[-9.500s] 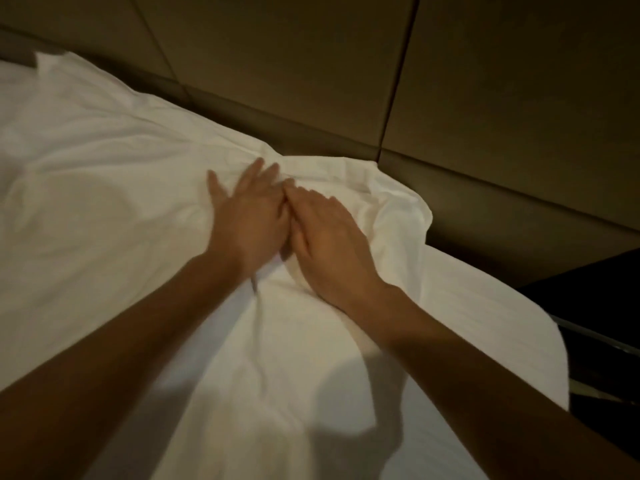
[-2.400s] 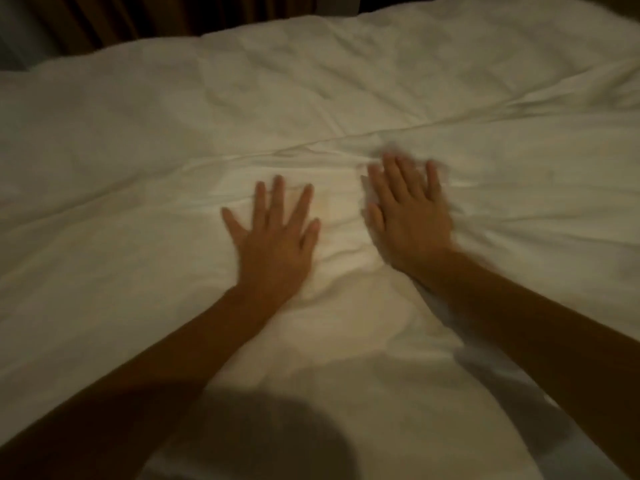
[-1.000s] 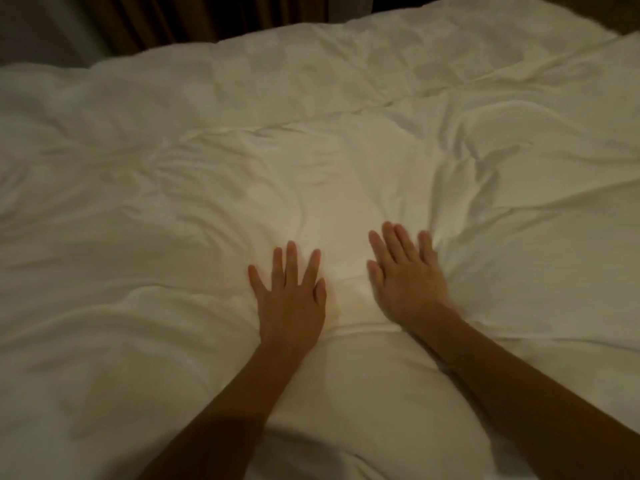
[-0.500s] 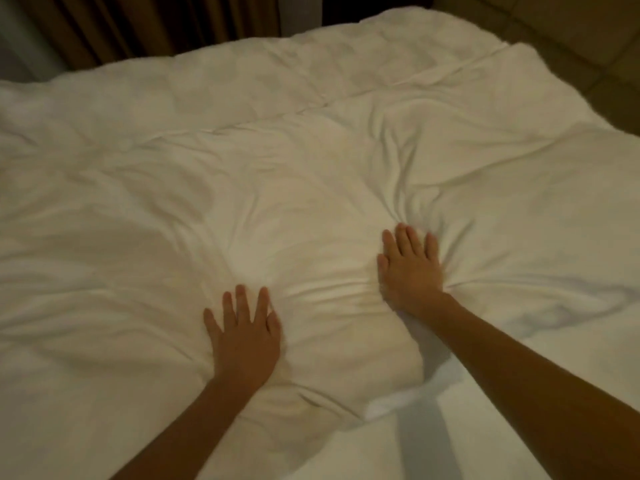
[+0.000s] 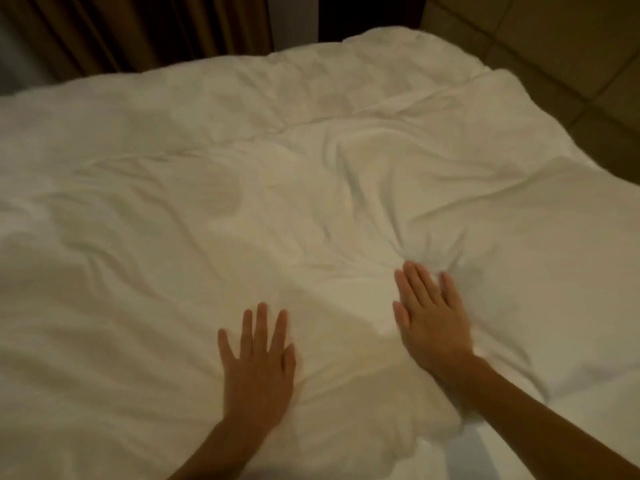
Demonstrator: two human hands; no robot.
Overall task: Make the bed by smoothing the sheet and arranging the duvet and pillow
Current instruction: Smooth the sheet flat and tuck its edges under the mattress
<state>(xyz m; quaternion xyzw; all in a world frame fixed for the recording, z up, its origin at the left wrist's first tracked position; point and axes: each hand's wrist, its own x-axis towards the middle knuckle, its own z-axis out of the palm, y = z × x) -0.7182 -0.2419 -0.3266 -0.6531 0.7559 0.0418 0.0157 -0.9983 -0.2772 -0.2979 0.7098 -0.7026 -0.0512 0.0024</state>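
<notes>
Duvet [image 5: 214, 216]: white, soft, puffy, creased, spread across most of the bed. Sheet [image 5: 595, 420]: white, smoother, exposed at the near right corner. Curtain [image 5: 138, 32]: brown, vertical pleats, beyond the far edge. Left hand [image 5: 258, 365]: flat on duvet, fingers splayed, gripping nothing. Right hand [image 5: 431, 323]: flat, fingers extended together, wrinkles radiating beyond.

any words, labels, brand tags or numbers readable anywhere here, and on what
None: no text shows on the duvet, the sheet, the curtain or the wall. Both hands, left and right, lie flat on the duvet and carry no text.
</notes>
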